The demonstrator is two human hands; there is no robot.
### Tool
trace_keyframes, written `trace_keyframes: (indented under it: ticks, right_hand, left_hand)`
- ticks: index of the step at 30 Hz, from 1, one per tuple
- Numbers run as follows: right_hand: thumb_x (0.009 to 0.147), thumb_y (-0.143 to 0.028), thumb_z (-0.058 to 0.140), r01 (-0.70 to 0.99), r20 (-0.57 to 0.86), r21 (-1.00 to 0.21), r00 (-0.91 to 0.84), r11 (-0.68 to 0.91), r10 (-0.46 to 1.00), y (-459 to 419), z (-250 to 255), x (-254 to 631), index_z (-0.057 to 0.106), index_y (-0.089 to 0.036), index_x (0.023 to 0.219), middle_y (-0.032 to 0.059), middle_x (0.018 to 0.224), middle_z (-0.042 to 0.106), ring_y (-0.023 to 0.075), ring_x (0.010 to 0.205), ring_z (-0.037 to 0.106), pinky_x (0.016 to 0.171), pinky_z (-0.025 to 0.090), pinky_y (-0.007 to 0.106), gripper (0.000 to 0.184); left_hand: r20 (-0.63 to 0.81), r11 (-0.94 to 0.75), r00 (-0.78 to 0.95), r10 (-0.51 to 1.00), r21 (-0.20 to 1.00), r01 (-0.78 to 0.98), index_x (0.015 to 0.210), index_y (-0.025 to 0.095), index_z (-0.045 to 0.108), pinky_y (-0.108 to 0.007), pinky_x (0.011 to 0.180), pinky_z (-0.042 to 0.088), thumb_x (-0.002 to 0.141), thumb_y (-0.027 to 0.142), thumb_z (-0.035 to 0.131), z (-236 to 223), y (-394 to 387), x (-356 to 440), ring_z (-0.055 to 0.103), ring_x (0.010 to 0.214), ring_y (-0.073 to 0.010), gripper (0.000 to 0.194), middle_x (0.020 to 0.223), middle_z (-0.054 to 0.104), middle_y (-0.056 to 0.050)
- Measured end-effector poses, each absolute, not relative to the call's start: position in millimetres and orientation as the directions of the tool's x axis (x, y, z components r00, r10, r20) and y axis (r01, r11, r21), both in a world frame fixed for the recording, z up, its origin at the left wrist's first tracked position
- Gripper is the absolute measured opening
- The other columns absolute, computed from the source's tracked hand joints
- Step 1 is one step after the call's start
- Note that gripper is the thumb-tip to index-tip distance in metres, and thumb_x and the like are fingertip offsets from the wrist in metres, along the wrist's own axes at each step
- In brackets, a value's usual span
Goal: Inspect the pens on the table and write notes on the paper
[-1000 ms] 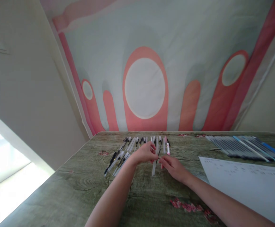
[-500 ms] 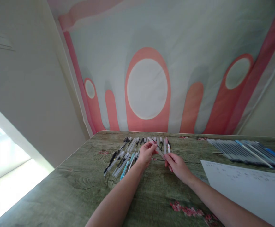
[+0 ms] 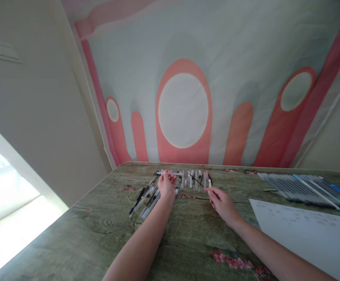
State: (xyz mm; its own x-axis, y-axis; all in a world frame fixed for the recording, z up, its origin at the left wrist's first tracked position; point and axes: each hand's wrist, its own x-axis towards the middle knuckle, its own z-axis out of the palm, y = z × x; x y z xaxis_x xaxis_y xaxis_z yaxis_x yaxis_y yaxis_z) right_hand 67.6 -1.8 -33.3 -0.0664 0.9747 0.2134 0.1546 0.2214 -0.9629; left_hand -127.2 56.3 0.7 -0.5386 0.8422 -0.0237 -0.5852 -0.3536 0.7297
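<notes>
My left hand [image 3: 166, 185] is closed on a clear pen barrel [image 3: 174, 173], held level just above a row of clear and pink pen parts [image 3: 195, 178] at the far edge of the table. My right hand [image 3: 221, 200] rests on the table to the right. Its fingertips are pinched together near a pink-and-white pen [image 3: 208, 180], and what they hold, if anything, is too small to name. A thin dark refill [image 3: 198, 180] lies slanted across the row. More pens with black and clear caps [image 3: 145, 197] lie fanned out left of my left hand.
A wood-print table [image 3: 105, 222] with small red flower marks carries a long bundle of grey and blue pens [image 3: 304, 184] at the far right and a white sheet of paper [image 3: 307, 234] in front of it. A pink-and-white cloth [image 3: 184, 101] hangs behind the table.
My left hand has carried the clear barrel left and turned it level. My right hand has let go of it and dropped to the table. The view has tilted slightly.
</notes>
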Motion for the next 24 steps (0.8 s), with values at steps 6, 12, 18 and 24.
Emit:
trace_keyframes:
  ticks: [6, 12, 18, 24]
  right_hand:
    - [0.08, -0.044, 0.04, 0.235, 0.251, -0.935, -0.095, 0.267, 0.963, -1.6, -34.5, 67.9, 0.06, -0.014, 0.095, -0.0025, 0.052, 0.044, 0.0099, 0.044, 0.04, 0.041, 0.03, 0.021, 0.039]
    - [0.08, -0.042, 0.04, 0.274, 0.26, -0.919, -0.115, 0.282, 0.959, -1.5, -34.3, 67.5, 0.061, -0.014, 0.095, -0.002, 0.053, 0.047, 0.0102, 0.044, 0.042, 0.042, 0.032, 0.021, 0.038]
    - [0.08, -0.043, 0.04, 0.291, 0.271, -0.91, -0.119, 0.294, 0.955, -2.2, -34.4, 67.1, 0.061, -0.014, 0.095, -0.0013, 0.052, 0.048, 0.0111, 0.044, 0.044, 0.043, 0.033, 0.021, 0.039]
    - [0.079, -0.045, 0.04, 0.315, 0.288, -0.897, -0.116, 0.311, 0.95, -6.3, -29.5, 65.5, 0.062, -0.015, 0.093, 0.0008, 0.055, 0.054, 0.0129, 0.046, 0.048, 0.045, 0.036, 0.023, 0.04]
  left_hand:
    - [-0.02, -0.347, -0.525, 0.851, 0.728, -0.591, 0.082, 0.014, 0.053, -0.019, 0.056, 0.048, 0.071, 0.029, 0.058, -0.8, 56.9, -126.1, 0.051, 0.049, -0.0037, 0.019, 0.069, 0.059, -0.001]
    - [0.004, -0.348, -0.504, 0.864, 0.727, -0.591, 0.082, 0.013, 0.054, -0.018, 0.055, 0.047, 0.069, 0.03, 0.06, -0.5, 55.6, -124.9, 0.05, 0.049, -0.0034, 0.022, 0.066, 0.057, 0.0]
    - [0.018, -0.319, -0.492, 0.87, 0.782, -0.536, 0.084, 0.014, 0.053, -0.017, 0.051, 0.043, 0.067, 0.037, 0.06, 0.7, 51.6, -120.7, 0.047, 0.047, -0.0026, 0.03, 0.068, 0.057, 0.001]
    - [0.052, -0.321, -0.521, 0.852, 0.838, -0.441, 0.082, 0.016, 0.051, -0.015, 0.048, 0.039, 0.068, 0.042, 0.056, -0.3, 50.9, -121.1, 0.043, 0.045, -0.0023, 0.03, 0.064, 0.053, 0.004]
